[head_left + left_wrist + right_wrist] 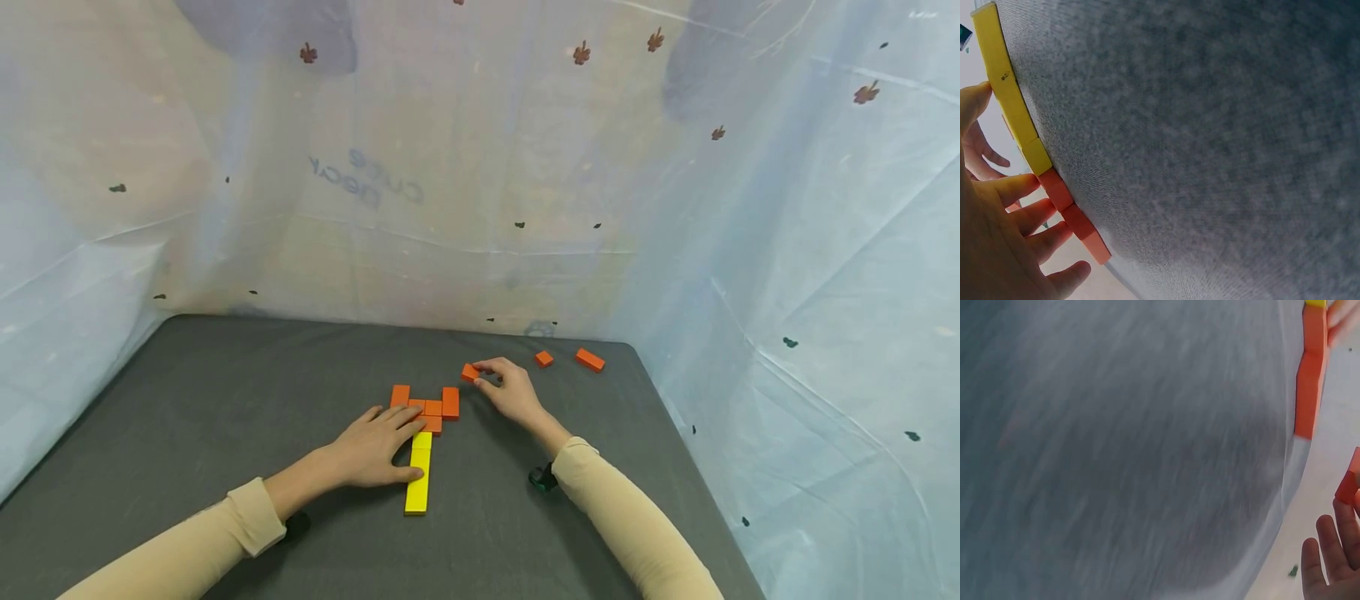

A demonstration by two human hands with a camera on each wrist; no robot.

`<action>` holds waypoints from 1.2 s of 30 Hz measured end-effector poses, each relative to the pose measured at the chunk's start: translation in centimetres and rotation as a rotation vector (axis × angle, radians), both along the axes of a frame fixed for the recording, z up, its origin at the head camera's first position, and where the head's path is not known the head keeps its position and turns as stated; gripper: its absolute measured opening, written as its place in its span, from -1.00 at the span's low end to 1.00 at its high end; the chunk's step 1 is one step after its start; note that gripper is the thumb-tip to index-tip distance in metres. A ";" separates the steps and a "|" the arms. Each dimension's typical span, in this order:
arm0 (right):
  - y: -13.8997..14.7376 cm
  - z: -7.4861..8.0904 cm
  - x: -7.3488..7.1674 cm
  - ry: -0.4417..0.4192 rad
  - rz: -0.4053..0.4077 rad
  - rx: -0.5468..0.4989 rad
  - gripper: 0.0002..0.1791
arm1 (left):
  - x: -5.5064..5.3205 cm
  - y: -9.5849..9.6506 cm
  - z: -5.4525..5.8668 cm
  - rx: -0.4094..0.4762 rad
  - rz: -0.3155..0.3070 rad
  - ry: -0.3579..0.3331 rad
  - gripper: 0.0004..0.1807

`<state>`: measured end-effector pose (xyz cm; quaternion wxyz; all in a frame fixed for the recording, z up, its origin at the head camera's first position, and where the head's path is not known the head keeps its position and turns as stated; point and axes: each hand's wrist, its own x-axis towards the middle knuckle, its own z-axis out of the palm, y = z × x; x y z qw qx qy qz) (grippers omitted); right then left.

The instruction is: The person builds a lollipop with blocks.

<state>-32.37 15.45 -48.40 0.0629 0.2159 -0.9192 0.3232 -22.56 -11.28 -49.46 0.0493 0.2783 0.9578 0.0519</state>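
On the dark table, yellow blocks (416,497) lie end to end in a strip, and flat orange blocks (450,402) join its far end, one standing out on each side. My left hand (369,450) rests over them with its fingers spread. Its thumb touches the long yellow block (1007,78), while fingertips meet the side of the orange blocks (1079,222) in the left wrist view. To the right of the far end, my right hand (513,393) pinches a small orange block (469,372) between thumb and fingers. The right wrist view shows only part of that block (1347,486).
Farther back on the right lie a small orange block (543,359) and a longer orange block (590,360). The dark table (247,383) has rounded far corners. A pale printed sheet (465,167) hangs behind it and along the sides.
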 end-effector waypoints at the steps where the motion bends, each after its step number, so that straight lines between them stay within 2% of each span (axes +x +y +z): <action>1: -0.5 0.0 0.1 -0.008 0.011 -0.002 -0.64 | 0.0 0.0 0.0 0.000 0.002 -0.003 -0.04; 16: -5.5 -0.9 0.3 -0.080 0.118 0.032 -0.64 | -0.1 -0.2 -0.1 0.020 -0.026 0.016 -0.02; 24: -6.8 -1.2 -0.1 -0.106 0.143 0.120 -0.61 | -0.1 -0.1 -0.1 0.021 -0.023 0.017 -0.01; 36: -7.7 -1.3 -0.1 -0.122 0.156 0.151 -0.64 | -0.1 -0.2 -0.2 0.013 -0.011 -0.006 0.01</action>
